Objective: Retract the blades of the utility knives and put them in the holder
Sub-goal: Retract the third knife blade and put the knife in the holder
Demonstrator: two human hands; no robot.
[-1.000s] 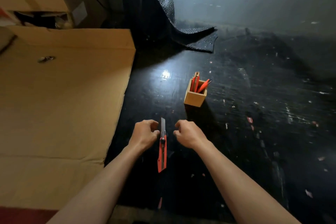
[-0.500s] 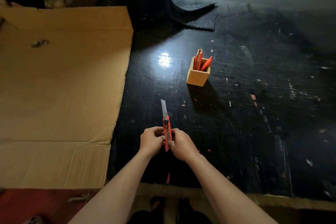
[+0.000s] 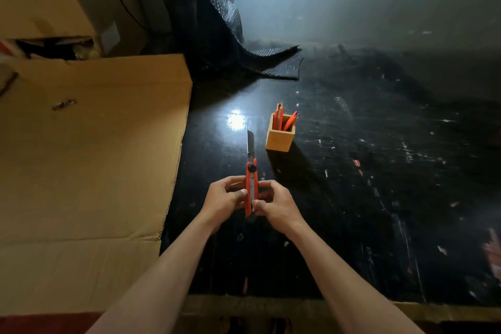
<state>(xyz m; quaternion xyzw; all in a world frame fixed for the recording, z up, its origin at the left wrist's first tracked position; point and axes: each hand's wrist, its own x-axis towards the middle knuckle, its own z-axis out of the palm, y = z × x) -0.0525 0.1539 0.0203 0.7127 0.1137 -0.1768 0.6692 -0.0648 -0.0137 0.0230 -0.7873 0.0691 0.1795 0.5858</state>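
An orange utility knife (image 3: 251, 184) is held between both hands above the black table, pointing away from me, its steel blade extended well past the handle. My left hand (image 3: 223, 202) grips the handle's left side. My right hand (image 3: 276, 205) pinches its lower right side. A small wooden holder (image 3: 279, 139) stands just beyond and to the right of the blade tip, with several orange knives standing in it.
A large flattened cardboard sheet (image 3: 86, 160) covers the table's left part. Black bubble wrap (image 3: 230, 43) drapes down at the back. Cardboard boxes (image 3: 46, 0) stand at the far left. The scuffed black tabletop (image 3: 379, 184) stretches to the right.
The knife lay on the table between my hands one second ago; both hands have since picked it up and hold it raised. The view has tilted.
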